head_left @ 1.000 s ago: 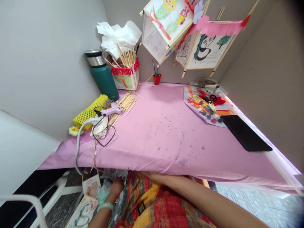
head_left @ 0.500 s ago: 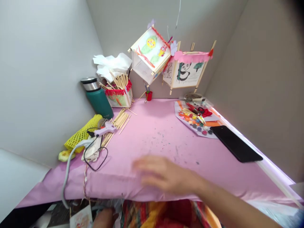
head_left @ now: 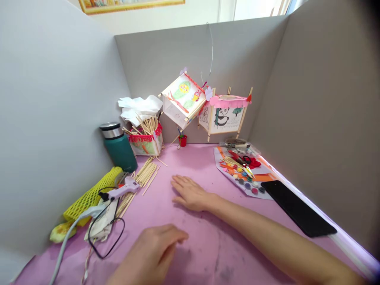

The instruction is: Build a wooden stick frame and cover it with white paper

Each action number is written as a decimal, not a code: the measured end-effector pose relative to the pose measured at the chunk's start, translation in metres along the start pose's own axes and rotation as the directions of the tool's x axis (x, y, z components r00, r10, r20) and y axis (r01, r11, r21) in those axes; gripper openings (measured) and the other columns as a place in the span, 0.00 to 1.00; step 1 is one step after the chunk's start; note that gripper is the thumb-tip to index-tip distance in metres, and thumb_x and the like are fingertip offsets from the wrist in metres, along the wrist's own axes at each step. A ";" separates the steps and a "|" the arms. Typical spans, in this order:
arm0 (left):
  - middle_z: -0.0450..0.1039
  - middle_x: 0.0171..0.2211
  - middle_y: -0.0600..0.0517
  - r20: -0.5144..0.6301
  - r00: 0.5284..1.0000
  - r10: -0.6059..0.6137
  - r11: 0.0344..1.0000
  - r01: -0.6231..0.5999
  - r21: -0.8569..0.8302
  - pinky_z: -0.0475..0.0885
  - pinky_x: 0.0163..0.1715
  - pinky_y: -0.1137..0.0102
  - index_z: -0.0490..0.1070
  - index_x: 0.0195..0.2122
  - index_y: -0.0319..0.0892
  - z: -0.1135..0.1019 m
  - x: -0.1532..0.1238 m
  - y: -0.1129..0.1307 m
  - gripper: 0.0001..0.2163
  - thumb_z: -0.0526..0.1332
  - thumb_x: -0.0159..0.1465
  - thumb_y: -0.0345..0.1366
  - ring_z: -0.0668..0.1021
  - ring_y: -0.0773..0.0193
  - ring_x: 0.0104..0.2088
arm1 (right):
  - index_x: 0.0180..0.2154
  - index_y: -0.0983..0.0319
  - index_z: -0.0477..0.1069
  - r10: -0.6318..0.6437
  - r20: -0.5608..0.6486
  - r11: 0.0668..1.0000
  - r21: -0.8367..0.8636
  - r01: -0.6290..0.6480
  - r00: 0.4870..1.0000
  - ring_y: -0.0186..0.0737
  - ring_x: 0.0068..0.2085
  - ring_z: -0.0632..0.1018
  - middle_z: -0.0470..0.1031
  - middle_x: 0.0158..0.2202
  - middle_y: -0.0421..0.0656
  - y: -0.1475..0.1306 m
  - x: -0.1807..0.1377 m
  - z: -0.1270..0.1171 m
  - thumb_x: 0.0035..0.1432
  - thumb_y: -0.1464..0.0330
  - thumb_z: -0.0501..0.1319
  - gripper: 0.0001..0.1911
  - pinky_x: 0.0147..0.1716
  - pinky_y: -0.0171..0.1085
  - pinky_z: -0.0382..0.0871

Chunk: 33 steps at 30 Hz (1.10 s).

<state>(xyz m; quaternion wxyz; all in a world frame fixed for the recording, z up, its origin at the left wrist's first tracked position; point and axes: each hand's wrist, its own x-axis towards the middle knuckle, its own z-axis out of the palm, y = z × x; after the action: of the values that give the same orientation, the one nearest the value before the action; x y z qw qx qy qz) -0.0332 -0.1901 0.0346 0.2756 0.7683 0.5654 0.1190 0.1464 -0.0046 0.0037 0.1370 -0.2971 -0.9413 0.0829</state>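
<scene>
Left hand (head_left: pixel 152 251): nearest, to the right of the glue gun (head_left: pixel 123 190); blurred, fingers bent, palm hidden, cannot tell whether it grasps anything. Pink cloth (head_left: pixel 197 237): under both hands, extending right from the glue gun. Black phone (head_left: pixel 298 208): well right of the gun. Right hand (head_left: pixel 190 194): right of the gun, palm down on the cloth, fingers loosely spread, grip released. Wooden sticks (head_left: pixel 146 174): just beyond the gun. Green flask (head_left: pixel 120 152): behind the gun.
</scene>
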 end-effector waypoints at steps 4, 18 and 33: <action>0.76 0.40 0.47 -0.006 0.998 0.070 0.957 -0.066 0.284 0.70 0.42 0.66 0.74 0.40 0.44 -0.003 0.076 0.032 0.16 0.46 0.63 0.30 0.77 0.58 0.39 | 0.64 0.67 0.53 -0.082 0.066 0.996 -0.013 0.083 0.994 0.46 0.67 0.49 0.46 0.68 0.53 0.009 0.031 0.015 0.64 0.56 0.51 0.33 0.64 0.45 0.41; 0.76 0.41 0.43 0.203 0.977 -0.068 0.954 0.005 0.298 0.71 0.39 0.62 0.69 0.43 0.41 0.005 0.121 0.019 0.14 0.46 0.64 0.33 0.78 0.53 0.39 | 0.59 0.64 0.62 0.309 -0.088 0.944 -0.097 -0.317 0.947 0.48 0.64 0.57 0.57 0.64 0.52 0.112 0.108 0.004 0.65 0.61 0.51 0.24 0.61 0.46 0.48; 0.77 0.40 0.44 0.218 0.974 -0.067 0.970 0.012 0.243 0.70 0.39 0.64 0.70 0.41 0.43 0.002 0.121 0.016 0.13 0.46 0.64 0.33 0.78 0.54 0.40 | 0.49 0.63 0.68 0.410 -0.102 0.900 -0.115 -0.420 0.906 0.42 0.46 0.74 0.71 0.49 0.46 0.105 0.153 0.026 0.64 0.63 0.58 0.15 0.45 0.47 0.71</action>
<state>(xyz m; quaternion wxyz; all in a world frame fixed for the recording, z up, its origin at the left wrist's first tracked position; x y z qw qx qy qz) 0.0205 -0.0808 0.0266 0.2452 0.7929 0.5561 -0.0436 0.0741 0.1676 -0.0138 0.1314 -0.5022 -0.8540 0.0354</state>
